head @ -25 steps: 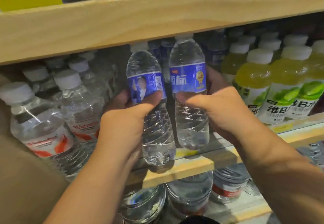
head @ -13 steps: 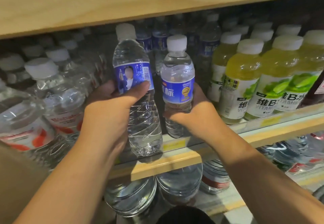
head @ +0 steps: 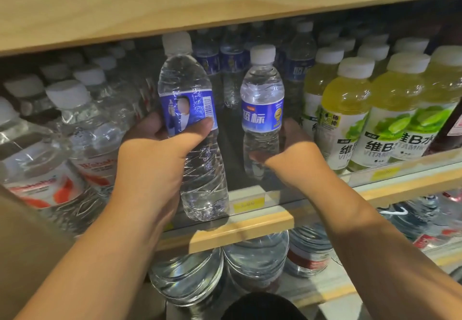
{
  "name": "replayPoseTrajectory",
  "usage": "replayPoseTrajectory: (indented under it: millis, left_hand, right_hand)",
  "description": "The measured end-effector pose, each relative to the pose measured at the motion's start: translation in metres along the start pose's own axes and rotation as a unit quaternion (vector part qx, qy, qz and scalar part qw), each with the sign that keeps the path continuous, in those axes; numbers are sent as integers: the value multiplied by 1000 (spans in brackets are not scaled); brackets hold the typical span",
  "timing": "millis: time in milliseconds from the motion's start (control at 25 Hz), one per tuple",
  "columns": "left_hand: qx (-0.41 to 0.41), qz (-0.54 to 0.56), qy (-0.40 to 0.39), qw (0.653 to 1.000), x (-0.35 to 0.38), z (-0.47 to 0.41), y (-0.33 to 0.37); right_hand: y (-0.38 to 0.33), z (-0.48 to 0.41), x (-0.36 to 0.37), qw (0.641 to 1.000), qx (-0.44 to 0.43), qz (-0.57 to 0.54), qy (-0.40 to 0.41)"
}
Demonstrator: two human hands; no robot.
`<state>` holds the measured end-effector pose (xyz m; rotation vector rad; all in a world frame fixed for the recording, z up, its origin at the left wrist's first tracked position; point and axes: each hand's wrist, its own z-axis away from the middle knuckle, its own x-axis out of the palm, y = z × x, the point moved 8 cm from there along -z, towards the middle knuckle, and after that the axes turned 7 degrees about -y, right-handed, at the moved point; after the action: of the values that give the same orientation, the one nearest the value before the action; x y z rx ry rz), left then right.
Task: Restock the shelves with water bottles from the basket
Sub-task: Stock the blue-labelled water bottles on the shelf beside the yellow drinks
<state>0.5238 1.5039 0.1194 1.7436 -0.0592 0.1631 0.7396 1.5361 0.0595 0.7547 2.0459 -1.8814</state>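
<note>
the person's left hand (head: 150, 164) is wrapped round the middle of a blue-labelled water bottle (head: 192, 129), thumb across the lower edge of its label. the bottle leans a little, its base at the front edge of the shelf (head: 240, 229). the right hand (head: 292, 149) grasps a second blue-labelled bottle (head: 261, 109), upright and further in, with the thumb low in front and the fingers behind. i cannot tell whether its base touches the shelf. red-labelled water bottles (head: 82, 132) crowd the shelf's left end and yellow-green drink bottles (head: 350, 119) its right end. more blue-labelled ones (head: 232, 62) stand at the back edge.
</note>
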Motion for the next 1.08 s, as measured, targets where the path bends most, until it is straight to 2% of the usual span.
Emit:
replayPoseTrajectory:
  millis: [160,600,840,1080]
  left_hand:
    - [9,-11,-14,1000,2,-2,0]
    - [22,-26,-25,999,9,-16,-6]
    - [42,-94,-23,994,27,-47,-15]
    - [96,-133,-42,986,53,-65,-30]
  right_hand:
    - [2,-14,-2,1000,18,13,-1]
    - [12,-43,-3,1000,-6,-2,28]
    - [13,-42,-1,1000,-14,-13,15]
    - [15,-41,-2,1000,-3,-6,1]
